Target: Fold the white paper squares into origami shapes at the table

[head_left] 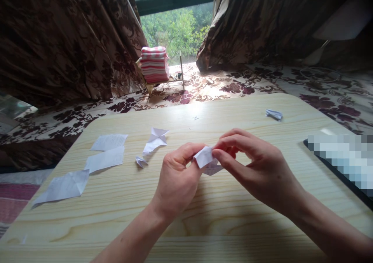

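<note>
- Step in hand, it seems: folding the small paper (204, 157), held above the surface (122, 224).
- The left hand (179, 173) grips the paper between thumb and fingers; the right hand (259, 162) pinches its right edge.
- The next move seems to call for a steady left grip and light, exact right fingertip pressure.
- Loose sheets (105, 161) lie to the left.

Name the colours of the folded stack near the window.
The folded stack is pinkish red and white; the head view shows it.
</note>
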Tool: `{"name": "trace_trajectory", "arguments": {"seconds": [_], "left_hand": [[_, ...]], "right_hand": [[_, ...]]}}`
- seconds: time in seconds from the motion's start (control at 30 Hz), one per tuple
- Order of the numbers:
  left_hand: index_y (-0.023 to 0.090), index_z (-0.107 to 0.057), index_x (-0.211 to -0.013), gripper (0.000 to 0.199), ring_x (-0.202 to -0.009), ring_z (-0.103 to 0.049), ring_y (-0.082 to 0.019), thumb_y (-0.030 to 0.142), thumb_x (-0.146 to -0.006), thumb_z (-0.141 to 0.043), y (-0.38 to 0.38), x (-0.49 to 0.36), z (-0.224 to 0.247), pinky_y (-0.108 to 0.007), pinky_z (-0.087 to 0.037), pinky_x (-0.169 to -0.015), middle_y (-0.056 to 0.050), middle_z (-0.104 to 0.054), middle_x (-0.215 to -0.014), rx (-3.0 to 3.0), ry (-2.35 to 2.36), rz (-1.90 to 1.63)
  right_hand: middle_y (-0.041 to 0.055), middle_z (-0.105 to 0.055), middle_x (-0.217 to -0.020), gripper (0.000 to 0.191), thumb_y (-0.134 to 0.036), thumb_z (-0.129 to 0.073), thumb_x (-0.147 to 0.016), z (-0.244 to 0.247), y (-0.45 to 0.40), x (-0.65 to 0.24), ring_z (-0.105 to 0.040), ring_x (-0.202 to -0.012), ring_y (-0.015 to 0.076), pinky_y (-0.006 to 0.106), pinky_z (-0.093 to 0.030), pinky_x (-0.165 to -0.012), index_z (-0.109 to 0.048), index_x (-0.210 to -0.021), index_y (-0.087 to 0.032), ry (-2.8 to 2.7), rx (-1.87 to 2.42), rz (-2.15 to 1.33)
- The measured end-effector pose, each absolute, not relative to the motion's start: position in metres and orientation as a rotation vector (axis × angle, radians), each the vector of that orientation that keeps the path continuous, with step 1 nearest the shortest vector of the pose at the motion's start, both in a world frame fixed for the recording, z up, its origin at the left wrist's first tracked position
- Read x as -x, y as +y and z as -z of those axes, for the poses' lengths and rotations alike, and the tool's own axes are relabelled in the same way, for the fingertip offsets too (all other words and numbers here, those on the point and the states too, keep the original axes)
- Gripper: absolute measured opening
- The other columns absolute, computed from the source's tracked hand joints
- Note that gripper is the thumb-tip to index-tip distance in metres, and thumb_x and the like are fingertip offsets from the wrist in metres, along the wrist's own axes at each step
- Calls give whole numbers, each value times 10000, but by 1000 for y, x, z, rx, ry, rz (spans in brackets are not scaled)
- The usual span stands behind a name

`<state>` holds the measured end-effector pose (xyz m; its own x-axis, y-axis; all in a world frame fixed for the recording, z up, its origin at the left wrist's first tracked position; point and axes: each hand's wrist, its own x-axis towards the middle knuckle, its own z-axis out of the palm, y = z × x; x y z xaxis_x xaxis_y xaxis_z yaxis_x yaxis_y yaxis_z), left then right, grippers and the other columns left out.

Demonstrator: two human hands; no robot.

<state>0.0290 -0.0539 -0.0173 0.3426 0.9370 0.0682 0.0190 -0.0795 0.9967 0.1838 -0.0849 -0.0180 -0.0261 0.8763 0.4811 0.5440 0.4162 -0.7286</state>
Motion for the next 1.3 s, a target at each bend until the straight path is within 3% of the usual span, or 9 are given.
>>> {"name": "trace_trajectory", "arguments": {"seconds": [0.27, 0.57, 0.8, 0.97, 1.17, 1.3], "left_hand": [[227, -771, -909, 159, -813, -606, -142, 164, -853, -636, -56, -23, 16, -238, -477, -726, -17, -683, -863, -1644, 857, -1029], [188, -698, -792, 73, -741, -611, -113, 119, -808, -677, -56, -21, 16, -210, -485, -697, 14, -680, -781, -1688, 932, -1075], [205, -734, -829, 181, -762, -636, -118, 46, -794, -654, -55, -22, 18, -218, -502, -699, 4, -709, -826, -1774, 806, -1131], [182, -719, -817, 110, -750, -637, -128, 90, -801, -660, -54, -18, 16, -234, -511, -695, -5, -693, -790, -1788, 815, -1091], [157, -673, -1090, 390, -1030, -620, -157, 31, -735, -568, -47, -3, 3, -242, -485, -914, -51, -669, -1059, -2046, 771, -877], [146, -717, -860, 157, -862, -631, -145, 79, -772, -606, -47, -8, 2, -269, -486, -842, -43, -653, -887, -2180, 877, -931]], "right_hand": [[12, -609, -781, 59, -205, -624, -861, 18, -84, -188, -577, -695, 128, 251, -475, -577, -607, -805, -198, -1604, 1225, -551], [2, -592, -738, 128, -124, -606, -845, 12, -85, -188, -549, -652, 105, 226, -456, -588, -579, -737, -187, -1725, 1131, -515], [1, -610, -698, 143, -247, -599, -882, 13, -87, -188, -545, -624, 113, 231, -460, -559, -602, -754, -184, -1621, 1151, -832], [9, -608, -707, 149, -178, -574, -892, 11, -87, -191, -566, -669, 113, 222, -459, -595, -581, -743, -177, -1704, 1111, -696], [-5, -581, -717, 131, -100, -571, -877, 19, -86, -195, -525, -641, 81, 196, -429, -581, -562, -765, -168, -1849, 1120, -488], [-6, -583, -731, 126, -113, -577, -886, 23, -86, -191, -519, -650, 74, 196, -425, -604, -566, -770, -162, -1906, 1106, -456]]}}
